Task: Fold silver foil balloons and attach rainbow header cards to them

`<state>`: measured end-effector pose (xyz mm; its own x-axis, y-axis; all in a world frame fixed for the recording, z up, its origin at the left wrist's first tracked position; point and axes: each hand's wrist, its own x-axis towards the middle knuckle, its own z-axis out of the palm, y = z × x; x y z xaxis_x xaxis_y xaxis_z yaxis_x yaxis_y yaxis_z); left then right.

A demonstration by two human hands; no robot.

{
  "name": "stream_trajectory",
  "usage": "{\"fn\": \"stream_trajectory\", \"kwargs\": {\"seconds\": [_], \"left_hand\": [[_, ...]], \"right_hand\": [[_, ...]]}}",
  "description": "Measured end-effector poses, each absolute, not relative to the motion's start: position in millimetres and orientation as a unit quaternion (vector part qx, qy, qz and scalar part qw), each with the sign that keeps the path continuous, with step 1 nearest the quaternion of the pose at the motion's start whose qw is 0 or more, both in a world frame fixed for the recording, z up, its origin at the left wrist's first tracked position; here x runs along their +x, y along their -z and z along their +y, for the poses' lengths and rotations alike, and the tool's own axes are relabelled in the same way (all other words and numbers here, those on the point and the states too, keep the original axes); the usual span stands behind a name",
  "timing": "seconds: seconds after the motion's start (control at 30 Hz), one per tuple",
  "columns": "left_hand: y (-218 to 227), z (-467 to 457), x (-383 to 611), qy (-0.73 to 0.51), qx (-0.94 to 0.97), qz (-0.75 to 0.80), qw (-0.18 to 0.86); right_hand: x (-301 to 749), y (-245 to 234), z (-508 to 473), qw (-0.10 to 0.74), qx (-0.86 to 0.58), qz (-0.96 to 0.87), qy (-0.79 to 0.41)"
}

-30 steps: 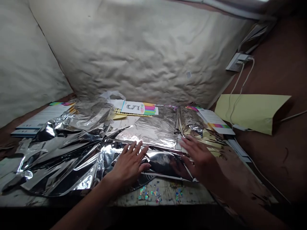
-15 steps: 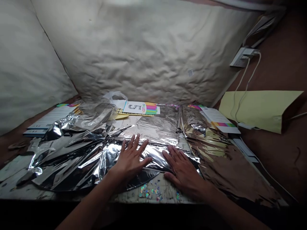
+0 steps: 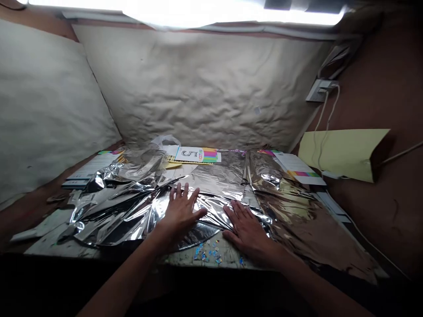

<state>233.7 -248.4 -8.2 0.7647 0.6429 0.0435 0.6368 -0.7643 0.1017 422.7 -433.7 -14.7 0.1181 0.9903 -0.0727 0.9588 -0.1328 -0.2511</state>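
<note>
Both left hand (image 3: 181,215) and right hand (image 3: 247,231) spread fingers (image 3: 185,192) on silver foil (image 3: 214,185).

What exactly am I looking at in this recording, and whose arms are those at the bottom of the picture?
This view comes from a single camera worn on a person's head, looking forward and down, so the two bare arms are that person's own. The left hand and right hand lie spread flat on crumpled silver foil, gripping nothing. Beyond the foil are a colourful card printed with a 5 and a clear plastic bag. Small sequins lie scattered just in front of the hands.
</note>
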Motion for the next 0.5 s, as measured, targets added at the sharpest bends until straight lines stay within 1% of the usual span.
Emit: {"fn": "stream_trajectory", "kwargs": {"seconds": [0.1,0.2,0.27,0.37,0.43,0.5], "left_hand": [[8.7,-250.9,227.2,-0.062,0.955,0.289,0.034],[6.3,-252.5,222.7,-0.018,0.968,0.243,0.06],[4.1,-256.0,224.0,-0.02,0.971,0.235,0.047],[3.8,-267.8,228.8,-0.058,0.968,0.241,0.032],[5.0,-275.9,229.4,-0.061,0.965,0.248,0.05],[4.8,-279.8,226.2,-0.043,0.968,0.235,0.074]], "right_hand": [[423.7,5.7,-437.0,0.077,-0.737,-0.659,-0.128],[432.1,-4.7,-436.3,0.096,-0.724,-0.668,-0.14],[437.0,-8.6,-435.0,0.101,-0.728,-0.667,-0.124],[432.5,-9.8,-442.8,0.086,-0.745,-0.652,-0.108],[421.5,-11.4,-460.0,0.092,-0.747,-0.649,-0.114],[410.6,-16.4,-484.5,0.122,-0.726,-0.663,-0.137]]}}
